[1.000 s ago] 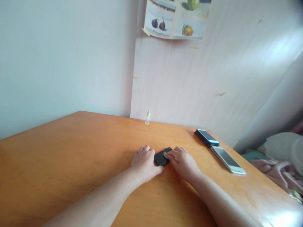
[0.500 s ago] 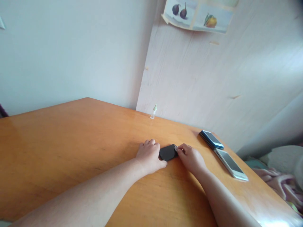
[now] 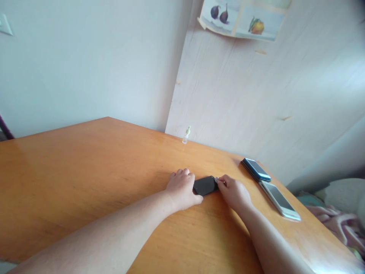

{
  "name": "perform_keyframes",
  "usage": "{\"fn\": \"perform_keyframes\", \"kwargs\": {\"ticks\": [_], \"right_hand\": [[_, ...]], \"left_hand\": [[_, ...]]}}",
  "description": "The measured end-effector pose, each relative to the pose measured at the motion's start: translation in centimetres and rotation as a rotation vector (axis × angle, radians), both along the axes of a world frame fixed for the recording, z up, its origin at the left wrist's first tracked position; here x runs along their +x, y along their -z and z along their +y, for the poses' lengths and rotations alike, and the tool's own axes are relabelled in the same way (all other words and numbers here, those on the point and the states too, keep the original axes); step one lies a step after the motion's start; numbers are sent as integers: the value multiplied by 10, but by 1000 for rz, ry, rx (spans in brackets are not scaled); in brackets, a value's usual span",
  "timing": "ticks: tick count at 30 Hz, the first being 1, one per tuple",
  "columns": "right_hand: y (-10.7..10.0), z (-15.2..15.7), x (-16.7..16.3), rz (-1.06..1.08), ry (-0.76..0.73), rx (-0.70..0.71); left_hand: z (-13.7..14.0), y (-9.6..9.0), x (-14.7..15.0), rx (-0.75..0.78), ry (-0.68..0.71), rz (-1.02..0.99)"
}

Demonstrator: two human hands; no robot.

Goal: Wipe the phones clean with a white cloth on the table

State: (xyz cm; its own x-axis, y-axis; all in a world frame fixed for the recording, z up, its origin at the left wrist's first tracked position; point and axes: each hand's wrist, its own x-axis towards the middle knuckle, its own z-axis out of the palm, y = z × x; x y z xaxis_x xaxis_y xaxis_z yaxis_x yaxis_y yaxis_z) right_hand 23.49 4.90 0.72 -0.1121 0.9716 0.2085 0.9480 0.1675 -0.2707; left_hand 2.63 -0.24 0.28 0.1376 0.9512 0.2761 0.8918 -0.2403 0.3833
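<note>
A black smartphone lies flat on the wooden table, its dark face up. My left hand rests at its left end, thumb along the near side and fingers at the far side, holding it. At the phone's right end, my right hand is closed in a pinch. Between its thumb and fingers shows a small pale grey piece, at the phone's far right corner. What this piece is made of is too small to tell. The right fingers cover part of that end of the phone.
To the right, a stack of phones with a blue edge lies beside a white phone. A small clear pump bottle stands by the wall at the table's back edge. Cloth lies beyond the right edge.
My right hand has shifted slightly right, with the small grey piece now at the phone's corner instead of over its face. My left hand keeps its hold. The whole view has shifted a little.
</note>
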Motion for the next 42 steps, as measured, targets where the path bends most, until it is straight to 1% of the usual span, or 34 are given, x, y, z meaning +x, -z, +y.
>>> {"fn": "perform_keyframes", "kwargs": {"ticks": [1, 2, 5, 6, 7, 8, 11, 12, 13, 14, 15, 16, 19, 20, 21, 22, 26, 27, 28, 29, 33, 34, 35, 36, 39, 40, 41, 42], "right_hand": [[1, -2, -2, 24, -34, -1], [1, -7, -7, 66, -112, -11], [1, -24, -28, 179, -425, -71], [0, -27, -32, 187, -484, -82], [-1, -27, -33, 179, -491, -83], [-2, -25, -31, 156, -444, -74], [-4, -8, -11, 47, -141, -23], [-4, -3, -5, 16, -55, -12], [-4, 0, -1, -4, -4, -7], [-3, 1, -1, -8, 6, -5], [-3, -1, -4, 4, -24, -5], [-2, -6, -9, 27, -91, -10], [-1, -21, -31, 95, -360, -35], [-1, -24, -35, 102, -415, -45], [-1, -24, -35, 100, -426, -52], [-2, -21, -33, 90, -392, -53], [-4, -1, -5, 21, -47, -5], [-4, 2, 0, 15, 2, 4], [-3, 2, 1, 22, 9, 6], [-3, -1, -1, 45, -26, 1], [-1, -19, -26, 143, -360, -61], [-1, -20, -30, 140, -396, -71], [-2, -20, -30, 124, -382, -70], [-3, -17, -27, 99, -322, -60], [-5, -5, -9, 26, -61, -5], [-4, -3, -5, 21, -17, 5], [-4, -3, -4, 35, -19, 6], [-3, -5, -5, 66, -66, -2]], "left_hand": [[0, 0, 0, 2, 0, 11], [-1, 0, 0, 4, 0, 19], [-2, 0, -1, 17, 17, 38], [-3, 1, -2, 24, 26, 42], [-3, 1, -2, 28, 35, 46], [-3, 1, -2, 29, 45, 47], [-4, 1, -1, 22, 75, 44], [-4, 0, 0, 20, 82, 43], [-4, 0, 0, 18, 88, 42], [-4, 0, 1, 17, 91, 42], [-4, 1, 1, 18, 93, 43], [-4, 1, 1, 20, 93, 42], [-3, 2, 1, 29, 90, 33], [-3, 2, 1, 29, 89, 30], [-3, 2, 1, 28, 87, 29], [-3, 2, 1, 27, 87, 30], [-3, 1, 0, 23, 98, 35], [-3, 0, 0, 23, 102, 36], [-3, 0, 0, 24, 104, 36], [-3, 1, 0, 26, 102, 36], [-2, 2, 1, 46, 86, 34], [-2, 3, 1, 49, 83, 34], [-2, 3, 1, 51, 83, 36], [-2, 3, 1, 52, 84, 37], [-2, 3, 1, 50, 91, 39], [-2, 2, 1, 50, 94, 37], [-2, 2, 1, 49, 95, 36], [-3, 2, 0, 47, 93, 35]]}}
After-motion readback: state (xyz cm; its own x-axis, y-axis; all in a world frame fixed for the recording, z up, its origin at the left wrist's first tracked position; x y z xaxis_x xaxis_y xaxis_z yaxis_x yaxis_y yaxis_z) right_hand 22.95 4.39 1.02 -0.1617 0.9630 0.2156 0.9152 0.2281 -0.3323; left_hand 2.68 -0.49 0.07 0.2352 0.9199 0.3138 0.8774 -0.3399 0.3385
